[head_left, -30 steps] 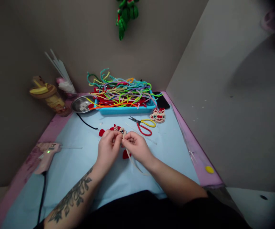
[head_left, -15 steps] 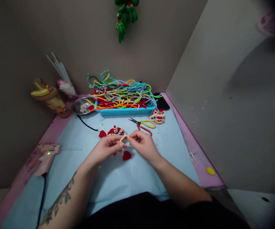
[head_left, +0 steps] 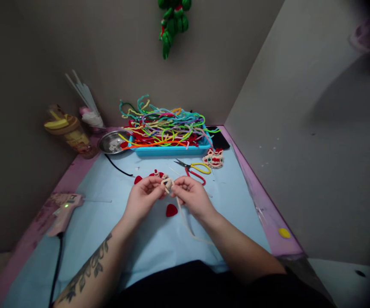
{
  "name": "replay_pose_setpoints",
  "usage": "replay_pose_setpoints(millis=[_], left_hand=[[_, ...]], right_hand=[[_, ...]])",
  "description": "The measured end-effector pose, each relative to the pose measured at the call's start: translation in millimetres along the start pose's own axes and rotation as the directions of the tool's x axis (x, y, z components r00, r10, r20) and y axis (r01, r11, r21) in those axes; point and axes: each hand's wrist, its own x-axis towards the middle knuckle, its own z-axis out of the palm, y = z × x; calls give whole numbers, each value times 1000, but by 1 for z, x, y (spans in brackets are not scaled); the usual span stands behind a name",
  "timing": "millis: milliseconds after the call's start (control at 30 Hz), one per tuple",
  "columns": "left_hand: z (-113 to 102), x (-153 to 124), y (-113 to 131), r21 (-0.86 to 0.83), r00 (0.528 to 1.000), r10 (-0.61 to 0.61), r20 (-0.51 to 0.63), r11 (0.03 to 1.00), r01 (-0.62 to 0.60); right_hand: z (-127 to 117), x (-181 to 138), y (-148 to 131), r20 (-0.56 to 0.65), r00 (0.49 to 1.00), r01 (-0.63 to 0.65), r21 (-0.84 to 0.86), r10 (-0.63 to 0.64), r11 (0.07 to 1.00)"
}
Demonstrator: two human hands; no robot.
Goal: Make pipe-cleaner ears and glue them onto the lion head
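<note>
A cream pipe cleaner (head_left: 185, 221) is pinched between my two hands, its middle bent into an angled loop. My left hand (head_left: 144, 196) closes thumb and fingers on the left side of the bend. On the right side, my right hand (head_left: 192, 196) pinches it, and the loose tail hangs below toward the right forearm. Partly hidden behind my fingers is a red and cream pipe-cleaner piece (head_left: 156, 173). One red rounded triangle (head_left: 171, 210) lies just below the hands; another red piece (head_left: 138, 179) is beside my left fingers.
A blue tray (head_left: 168, 151) overflows with coloured pipe cleaners. Scissors (head_left: 193, 169) with yellow and red handles lie near a finished lion-like face (head_left: 213, 158). To the left are a glue gun (head_left: 65, 211) with a lit green light, a metal bowl (head_left: 109, 147) and a cup (head_left: 71, 134).
The bend in the pipe cleaner has become a more closed loop between my hands. Its long tail now shows hanging to the lower right. My left hand has shifted slightly.
</note>
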Motion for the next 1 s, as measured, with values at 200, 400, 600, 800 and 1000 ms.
replay_pose_setpoints(millis=[200, 400, 600, 800, 1000], left_hand=[[13, -6, -6, -66, 985, 56, -161, 996, -67], [18, -7, -7, -67, 971, 71, -230, 994, -88], [16, -6, -12, 15, 988, 54, -147, 998, -53], [2, -5, -8, 351, 952, 305, 7, 891, -288], [-15, 1, 2, 425, 956, 254, 145, 857, -292]], right_hand=[[2, 2, 8, 28, 999, -32, 109, 29, 994], [5, 3, 11, -2, 999, -49, 118, 49, 992], [0, 5, 8, -46, 996, -72, 19, 73, 997], [-18, 8, -2, -5, 997, -78, -95, 78, 992], [-31, 9, -11, 151, 969, -158, -232, 196, 960]])
